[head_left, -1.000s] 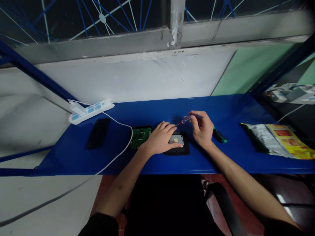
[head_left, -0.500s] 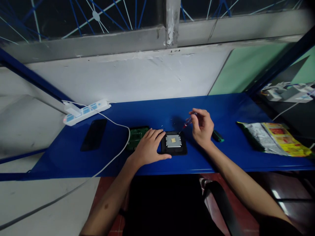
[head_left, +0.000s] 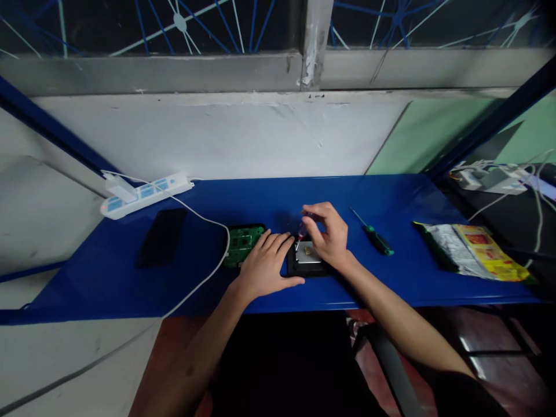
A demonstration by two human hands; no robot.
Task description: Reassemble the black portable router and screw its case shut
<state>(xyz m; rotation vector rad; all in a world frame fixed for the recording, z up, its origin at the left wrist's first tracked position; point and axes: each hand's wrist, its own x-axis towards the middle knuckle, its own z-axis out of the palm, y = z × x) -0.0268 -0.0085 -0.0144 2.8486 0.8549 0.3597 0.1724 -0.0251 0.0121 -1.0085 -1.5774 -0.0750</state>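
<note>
A small black device (head_left: 306,262) with a metal plate in its middle lies near the front edge of the blue table (head_left: 260,200). My left hand (head_left: 264,265) rests flat beside the device's left side, fingers stretched out and touching it. My right hand (head_left: 329,234) is over the device, fingers pinched round a small red-handled screwdriver (head_left: 301,231) held nearly upright, its tip down at the plate's upper left corner. A green circuit board (head_left: 244,242) lies just left of my left hand.
A green-handled screwdriver (head_left: 376,237) lies right of my right hand. A black phone (head_left: 161,237) and a white power strip (head_left: 145,193) with a white cable (head_left: 212,223) are at the left. A foil snack bag (head_left: 471,250) lies at the right.
My right hand has moved left and down with the screwdriver, from beside the device to over it. My left hand slid off the plate to the device's left side.
</note>
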